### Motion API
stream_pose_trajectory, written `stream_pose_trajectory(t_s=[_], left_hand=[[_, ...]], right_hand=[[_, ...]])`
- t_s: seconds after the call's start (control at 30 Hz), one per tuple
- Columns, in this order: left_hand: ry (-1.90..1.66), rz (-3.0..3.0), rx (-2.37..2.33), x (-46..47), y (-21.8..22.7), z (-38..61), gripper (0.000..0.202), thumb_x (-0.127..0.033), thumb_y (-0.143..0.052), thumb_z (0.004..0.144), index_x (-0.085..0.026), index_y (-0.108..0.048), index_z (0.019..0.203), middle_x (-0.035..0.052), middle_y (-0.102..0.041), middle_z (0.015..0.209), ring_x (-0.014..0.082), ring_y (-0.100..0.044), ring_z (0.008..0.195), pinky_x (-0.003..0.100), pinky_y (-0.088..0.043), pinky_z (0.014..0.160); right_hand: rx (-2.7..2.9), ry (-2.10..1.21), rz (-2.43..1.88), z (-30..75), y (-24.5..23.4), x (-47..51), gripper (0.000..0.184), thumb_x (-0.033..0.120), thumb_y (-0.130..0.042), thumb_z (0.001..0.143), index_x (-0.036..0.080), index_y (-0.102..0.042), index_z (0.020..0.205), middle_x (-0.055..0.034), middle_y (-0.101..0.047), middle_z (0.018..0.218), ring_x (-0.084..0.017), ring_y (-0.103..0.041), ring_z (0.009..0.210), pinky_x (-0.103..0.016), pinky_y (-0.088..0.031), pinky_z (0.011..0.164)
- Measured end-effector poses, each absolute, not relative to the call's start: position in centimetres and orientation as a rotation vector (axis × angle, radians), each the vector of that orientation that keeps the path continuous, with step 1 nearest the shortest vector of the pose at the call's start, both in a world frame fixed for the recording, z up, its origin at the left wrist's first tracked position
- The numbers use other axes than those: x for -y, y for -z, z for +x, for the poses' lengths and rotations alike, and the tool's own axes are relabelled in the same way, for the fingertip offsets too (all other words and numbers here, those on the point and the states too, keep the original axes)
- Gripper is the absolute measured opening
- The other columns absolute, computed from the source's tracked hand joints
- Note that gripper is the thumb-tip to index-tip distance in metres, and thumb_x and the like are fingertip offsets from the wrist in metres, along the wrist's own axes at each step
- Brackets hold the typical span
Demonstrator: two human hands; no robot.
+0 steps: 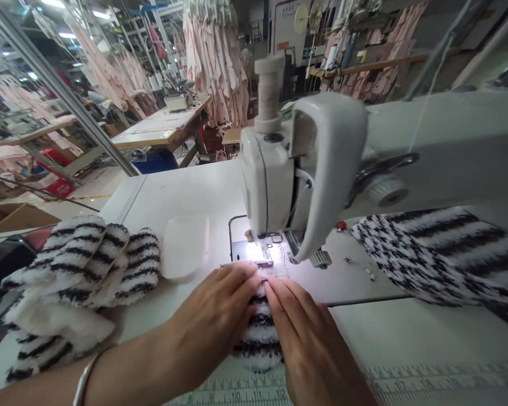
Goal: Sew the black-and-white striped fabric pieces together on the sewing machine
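A small fluffy piece of black-and-white striped fabric (259,332) lies on the white sewing table (406,332) just in front of the lit needle area (266,252) of a white sewing machine (322,163). My left hand (214,321) lies flat on the piece's left side, fingers stretched toward the needle. My right hand (307,338) presses on its right side, fingers together and pointing at the presser foot. Both hands hold the fabric down. A silver bangle (84,378) is on my left wrist.
A pile of the same striped fleece pieces (76,276) sits at the left, a white tray (185,248) beside it. More striped fabric (440,254) lies under the machine arm at the right. A printed ruler (406,378) runs along the front edge. Pink garments (214,56) hang behind.
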State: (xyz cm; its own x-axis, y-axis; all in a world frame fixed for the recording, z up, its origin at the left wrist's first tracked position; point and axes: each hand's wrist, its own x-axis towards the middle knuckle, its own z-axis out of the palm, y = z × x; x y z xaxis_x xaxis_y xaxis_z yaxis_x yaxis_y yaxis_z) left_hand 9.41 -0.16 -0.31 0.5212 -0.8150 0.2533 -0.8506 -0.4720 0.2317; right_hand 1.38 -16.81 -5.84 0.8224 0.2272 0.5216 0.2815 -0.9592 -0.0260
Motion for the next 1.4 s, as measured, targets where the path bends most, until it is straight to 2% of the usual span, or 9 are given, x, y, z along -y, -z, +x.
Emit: stream_pose_trajectory(t_s=[0.07, 0.17, 0.3, 0.5, 0.73, 1.0, 1.13, 1.23, 1.4], left_hand=[[-0.173, 2.437, 1.412, 0.4, 1.2, 9.0, 0.037, -0.008, -0.043, 0.09, -0.01, -0.043, 0.127, 0.0124, -0.053, 0.126, 0.0209, -0.049, 0.114, 0.037, -0.046, 0.099], [-0.178, 2.462, 1.38, 0.6, 1.8, 9.3, 0.038, -0.007, -0.042, 0.09, -0.013, -0.042, 0.127, 0.0121, -0.052, 0.125, 0.022, -0.05, 0.112, 0.04, -0.048, 0.095], [-0.139, 2.52, 1.318, 0.7, 1.5, 10.0, 0.035, -0.007, -0.04, 0.089, -0.017, -0.043, 0.123, 0.0104, -0.053, 0.118, 0.0223, -0.052, 0.104, 0.043, -0.049, 0.09], [-0.11, 2.598, 1.268, 1.3, 1.3, 10.4, 0.034, -0.004, -0.041, 0.081, -0.016, -0.046, 0.113, 0.0111, -0.052, 0.111, 0.0238, -0.05, 0.096, 0.044, -0.051, 0.081], [-0.083, 2.582, 1.293, 1.3, 1.2, 9.3, 0.056, -0.007, -0.043, 0.077, -0.015, -0.032, 0.131, 0.0135, -0.047, 0.112, 0.0262, -0.046, 0.096, 0.047, -0.05, 0.08], [-0.136, 2.512, 1.268, 1.3, 1.5, 10.3, 0.04, -0.001, -0.038, 0.078, -0.013, -0.042, 0.116, 0.0124, -0.049, 0.108, 0.0242, -0.046, 0.094, 0.046, -0.049, 0.081], [-0.181, 2.538, 1.273, 1.3, 1.6, 10.7, 0.031, -0.003, -0.039, 0.079, -0.014, -0.046, 0.107, 0.0119, -0.05, 0.104, 0.0233, -0.046, 0.09, 0.044, -0.05, 0.077], [-0.219, 2.574, 1.272, 1.4, 1.7, 10.8, 0.028, -0.004, -0.039, 0.08, -0.014, -0.047, 0.105, 0.0108, -0.05, 0.099, 0.0231, -0.047, 0.089, 0.043, -0.051, 0.076], [-0.241, 2.59, 1.281, 1.4, 2.2, 10.9, 0.027, -0.006, -0.041, 0.081, -0.013, -0.049, 0.106, 0.0122, -0.051, 0.101, 0.0251, -0.048, 0.096, 0.044, -0.051, 0.078]], right_hand=[[0.425, 0.825, -2.928, 1.5, 6.2, 16.8, 0.05, 0.001, -0.024, 0.086, 0.01, -0.056, 0.123, -0.0069, -0.058, 0.127, -0.021, -0.047, 0.119, -0.035, -0.039, 0.09], [0.395, 0.888, -2.949, 2.1, 5.8, 16.7, 0.05, 0.002, -0.023, 0.085, 0.011, -0.06, 0.119, -0.0058, -0.062, 0.122, -0.021, -0.05, 0.115, -0.035, -0.038, 0.088], [0.3, 0.901, -2.925, 3.0, 5.3, 16.1, 0.052, 0.0, -0.022, 0.085, 0.012, -0.063, 0.114, -0.0039, -0.064, 0.118, -0.018, -0.053, 0.111, -0.035, -0.036, 0.088], [0.21, 0.859, -2.856, 3.2, 6.0, 15.6, 0.052, 0.0, -0.021, 0.085, 0.012, -0.061, 0.116, -0.0053, -0.062, 0.121, -0.019, -0.049, 0.116, -0.036, -0.034, 0.092], [0.445, 0.861, -2.874, 2.0, 5.8, 16.4, 0.048, -0.001, -0.026, 0.082, 0.007, -0.059, 0.116, -0.0094, -0.061, 0.121, -0.022, -0.05, 0.114, -0.035, -0.038, 0.089], [0.196, 0.86, -2.817, 3.2, 6.2, 15.4, 0.052, -0.004, -0.024, 0.081, 0.01, -0.059, 0.117, -0.0103, -0.062, 0.118, -0.022, -0.05, 0.114, -0.039, -0.037, 0.091], [0.126, 0.856, -2.791, 3.6, 6.5, 14.8, 0.052, -0.005, -0.022, 0.082, 0.009, -0.058, 0.118, -0.0105, -0.061, 0.121, -0.022, -0.049, 0.117, -0.041, -0.037, 0.093], [0.155, 0.866, -2.785, 3.5, 6.4, 14.9, 0.051, -0.005, -0.023, 0.083, 0.007, -0.059, 0.117, -0.0115, -0.062, 0.12, -0.023, -0.05, 0.116, -0.042, -0.039, 0.091], [0.206, 0.824, -2.773, 3.5, 6.1, 15.7, 0.054, -0.005, -0.025, 0.081, 0.012, -0.058, 0.12, -0.0068, -0.061, 0.123, -0.023, -0.05, 0.116, -0.041, -0.043, 0.089]])
